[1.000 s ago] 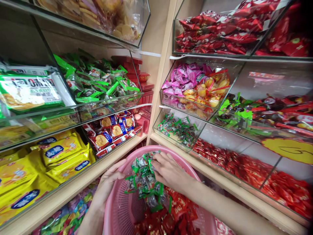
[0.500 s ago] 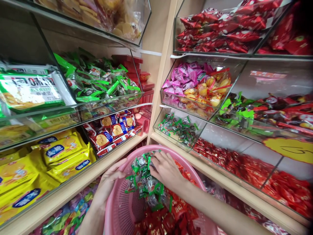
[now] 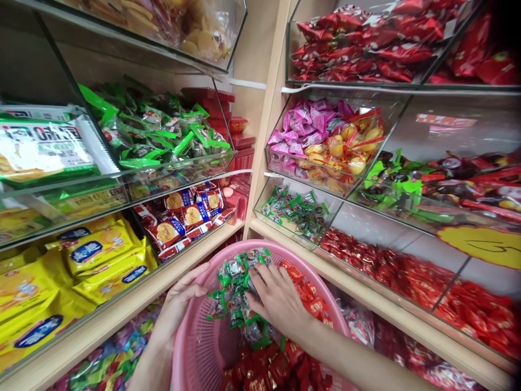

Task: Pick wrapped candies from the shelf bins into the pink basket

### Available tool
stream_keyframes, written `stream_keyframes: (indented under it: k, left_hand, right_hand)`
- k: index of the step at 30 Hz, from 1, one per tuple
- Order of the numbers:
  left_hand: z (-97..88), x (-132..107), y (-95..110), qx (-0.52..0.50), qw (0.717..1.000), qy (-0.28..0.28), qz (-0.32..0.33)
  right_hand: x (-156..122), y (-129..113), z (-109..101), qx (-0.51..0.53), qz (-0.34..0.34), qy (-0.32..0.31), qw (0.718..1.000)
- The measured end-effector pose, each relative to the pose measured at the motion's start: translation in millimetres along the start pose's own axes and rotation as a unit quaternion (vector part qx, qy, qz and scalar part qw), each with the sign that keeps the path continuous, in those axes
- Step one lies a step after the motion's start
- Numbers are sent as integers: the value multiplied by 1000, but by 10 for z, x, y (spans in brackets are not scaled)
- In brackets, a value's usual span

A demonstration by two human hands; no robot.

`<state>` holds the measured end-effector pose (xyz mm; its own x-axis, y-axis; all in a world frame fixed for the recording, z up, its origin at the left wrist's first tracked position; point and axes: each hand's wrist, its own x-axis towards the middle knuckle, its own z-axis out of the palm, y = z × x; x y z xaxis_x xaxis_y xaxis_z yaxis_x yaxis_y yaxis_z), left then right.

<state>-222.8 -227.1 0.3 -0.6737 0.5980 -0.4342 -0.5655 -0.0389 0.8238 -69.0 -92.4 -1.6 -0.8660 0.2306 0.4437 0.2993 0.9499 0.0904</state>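
A pink plastic basket (image 3: 195, 347) with perforated sides stands low in front of me. My left hand (image 3: 181, 298) grips its left rim, the fingertips reaching over the edge. Inside, green-and-clear wrapped candies (image 3: 238, 271) are heaped toward the back and left. Red wrapped candies (image 3: 264, 369) fill the front, and orange-red ones (image 3: 311, 298) lie along the right side. My right hand (image 3: 277, 296) rests palm down on the green candies, its fingers apart and partly curved. What lies beneath that palm is hidden.
Slanted clear shelf bins meet in a corner behind the basket. Yellow packets (image 3: 97, 255) lie at left, small green candies (image 3: 293, 209) in the corner bin, and red candies (image 3: 386, 266) at right. A wooden shelf edge (image 3: 391, 312) runs close by the basket's right side.
My right hand has shifted slightly left and down over the green candies, and its fingers have spread. My left hand stays at the basket's rim.
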Motion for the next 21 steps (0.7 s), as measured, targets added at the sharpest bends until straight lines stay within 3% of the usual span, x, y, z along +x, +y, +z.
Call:
stream_keyframes:
  k: [7, 10, 13, 15, 18, 21]
  left_hand:
    - [-58, 67, -38, 21, 1000, 1, 17]
    - [-64, 72, -35, 24, 1000, -3, 12]
    - [-47, 54, -21, 29, 1000, 1, 11]
    - [-32, 37, -12, 23, 1000, 3, 7]
    - [-22, 15, 1, 14, 1000, -4, 7]
    - [-32, 4, 11, 16, 1000, -20, 2]
  right_hand:
    - [20, 22, -149, 13, 0, 25, 1000]
    - [192, 245, -319, 22, 19, 50, 998]
    - [474, 659, -414, 7, 75, 71, 995]
    - [674, 978, -372, -7, 132, 45, 990]
    - [918, 1377, -144, 38, 228, -48, 972]
    - [1068, 1593, 168, 71, 257, -95, 959]
